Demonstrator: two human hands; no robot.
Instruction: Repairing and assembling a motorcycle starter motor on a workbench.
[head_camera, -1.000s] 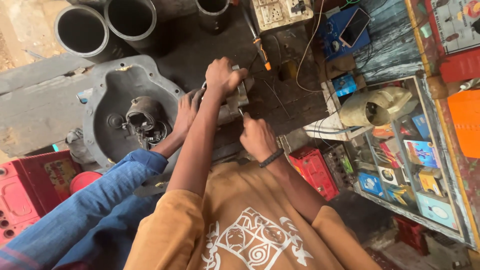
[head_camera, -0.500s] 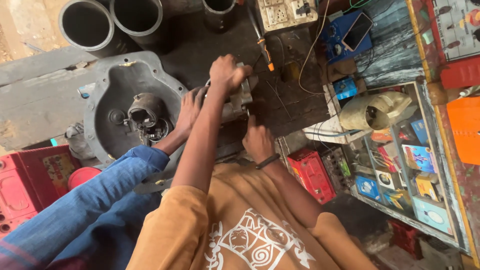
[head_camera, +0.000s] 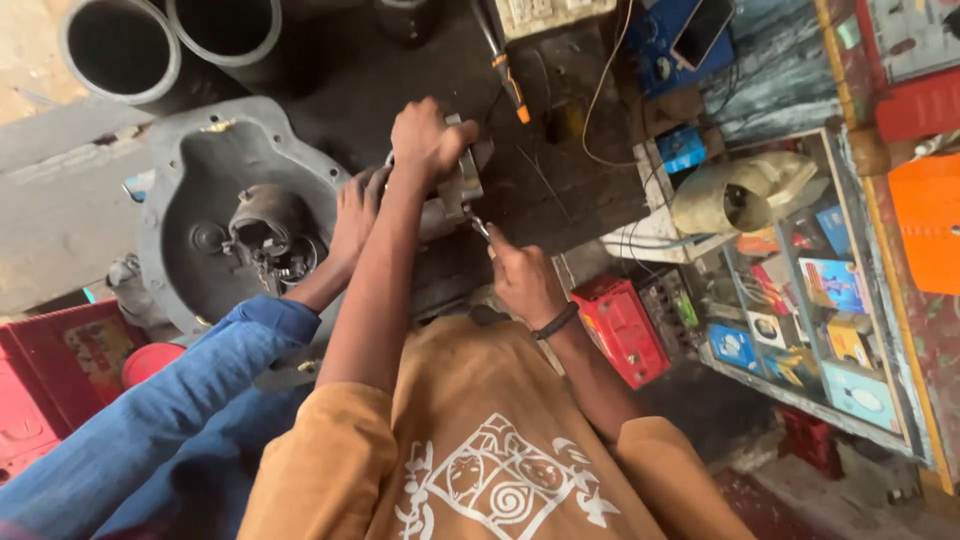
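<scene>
My left hand is closed over the top of a small grey metal casting that rests on the dark workbench. My right hand sits just below the casting and grips a thin metal tool whose tip touches the casting's lower edge. A co-worker's hand, on a blue-sleeved arm, presses against the casting's left side. How the tool's tip meets the casting is hidden.
A large grey housing with a mechanism inside lies at the left. An orange-handled screwdriver lies above the casting. Two dark pipes stand at the top left. A red battery and a glass case of boxes are at the right.
Both my hands keep their grip in about the same place. The view has shifted slightly, and the co-worker's hand stays against the casting.
</scene>
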